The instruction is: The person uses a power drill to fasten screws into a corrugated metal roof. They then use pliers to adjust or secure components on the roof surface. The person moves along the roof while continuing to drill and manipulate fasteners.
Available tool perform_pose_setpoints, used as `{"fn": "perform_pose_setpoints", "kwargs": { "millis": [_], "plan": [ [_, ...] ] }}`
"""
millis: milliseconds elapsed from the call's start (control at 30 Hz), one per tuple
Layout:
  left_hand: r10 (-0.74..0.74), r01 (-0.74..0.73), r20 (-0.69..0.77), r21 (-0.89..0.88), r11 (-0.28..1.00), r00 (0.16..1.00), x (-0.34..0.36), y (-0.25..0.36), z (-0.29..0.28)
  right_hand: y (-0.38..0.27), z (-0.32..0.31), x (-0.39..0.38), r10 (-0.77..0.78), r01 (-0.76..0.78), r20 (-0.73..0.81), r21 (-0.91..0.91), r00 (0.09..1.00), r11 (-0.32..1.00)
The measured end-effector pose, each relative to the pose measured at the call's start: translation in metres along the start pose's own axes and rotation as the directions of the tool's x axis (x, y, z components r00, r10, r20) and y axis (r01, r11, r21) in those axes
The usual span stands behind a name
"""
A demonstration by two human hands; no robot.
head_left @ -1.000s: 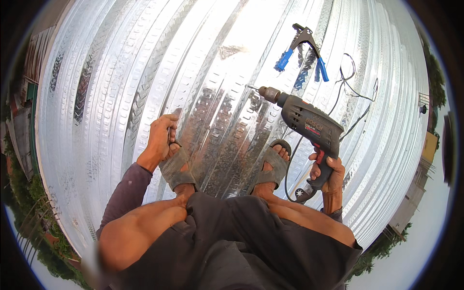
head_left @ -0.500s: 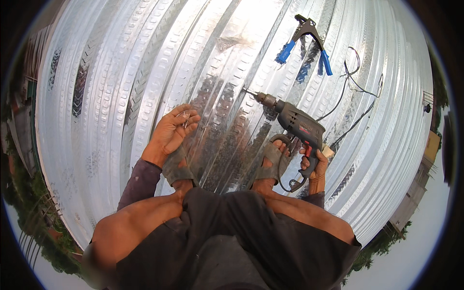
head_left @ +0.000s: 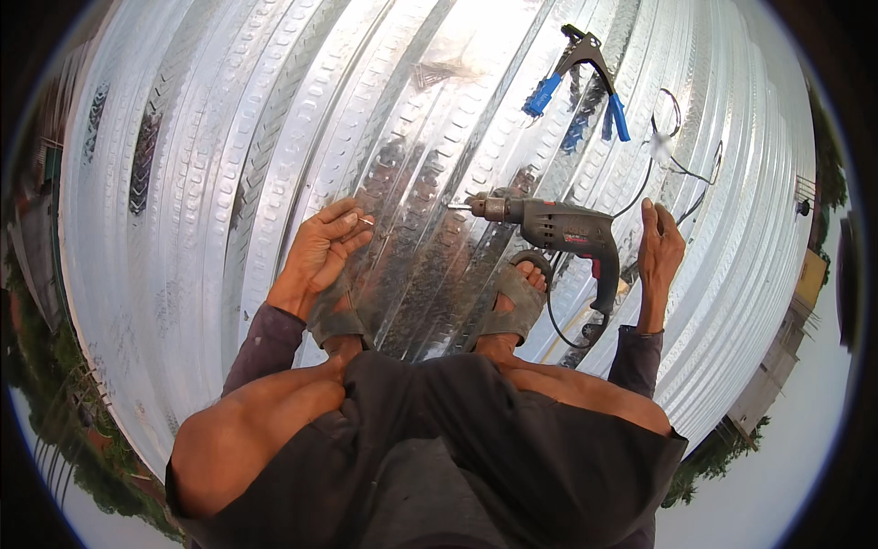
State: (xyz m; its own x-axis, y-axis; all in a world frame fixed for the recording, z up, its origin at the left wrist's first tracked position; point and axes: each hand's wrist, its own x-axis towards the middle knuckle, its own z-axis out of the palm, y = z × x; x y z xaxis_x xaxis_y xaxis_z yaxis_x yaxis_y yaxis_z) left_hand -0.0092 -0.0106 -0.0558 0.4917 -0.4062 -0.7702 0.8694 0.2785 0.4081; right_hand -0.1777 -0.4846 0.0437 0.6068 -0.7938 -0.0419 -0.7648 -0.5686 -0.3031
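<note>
My left hand (head_left: 322,242) is closed in a pinch above the metal sheet, left of my feet. A small thin rivet (head_left: 366,220) shows at its fingertips. My right hand (head_left: 662,245) is raised at the right with fingers stretched out, holding nothing. Left of it, a dark corded power drill (head_left: 567,227) lies on its side, its bit pointing left. Farther off rests a black hand riveter (head_left: 585,50) with blue grips. A little pile of rivets (head_left: 443,73) lies left of that tool.
Ribbed shiny metal sheeting (head_left: 210,165) spreads all around, with raised seams. My sandalled feet (head_left: 512,306) stand on it. A black cord (head_left: 700,174) loops at the right. A small whitish blur (head_left: 661,146) shows above my right hand. Trees (head_left: 82,439) and buildings lie past the edges.
My right hand has let go of the drill and moved right and up. The drill now lies on the sheet, turned more level. My left hand has barely moved.
</note>
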Motion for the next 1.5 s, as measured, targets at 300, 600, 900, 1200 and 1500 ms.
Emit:
{"fn": "perform_pose_setpoints", "kwargs": {
  "millis": [300,600,900,1200,1500],
  "plan": [
    [0.042,-0.036,-0.039,0.137,0.99,0.998,-0.006,-0.004,-0.001,-0.037,0.143,0.196,-0.222,0.248,0.115,-0.325,0.968,0.913],
    [0.016,-0.013,-0.046,0.082,0.997,0.999,0.001,-0.008,-0.009,-0.016,0.154,0.241,0.03,-0.063,0.397,0.07,0.917,0.996],
    [0.099,-0.095,-0.122,0.043,0.995,0.988,-0.003,0.001,-0.016,-0.117,0.061,0.147,-0.106,-0.017,0.15,0.648,0.983,0.761],
    [0.581,-0.367,-0.303,0.54,0.757,0.755,0.012,0.027,-0.033,-0.19,-0.004,-0.002,-0.319,-0.08,0.571,0.565,0.756,0.821],
    [0.926,-0.446,-0.02,0.872,0.201,0.377,0.06,0.012,-0.069,-0.202,0.021,-0.034,-0.347,-0.088,0.609,0.568,0.713,0.818]
  ]
}}
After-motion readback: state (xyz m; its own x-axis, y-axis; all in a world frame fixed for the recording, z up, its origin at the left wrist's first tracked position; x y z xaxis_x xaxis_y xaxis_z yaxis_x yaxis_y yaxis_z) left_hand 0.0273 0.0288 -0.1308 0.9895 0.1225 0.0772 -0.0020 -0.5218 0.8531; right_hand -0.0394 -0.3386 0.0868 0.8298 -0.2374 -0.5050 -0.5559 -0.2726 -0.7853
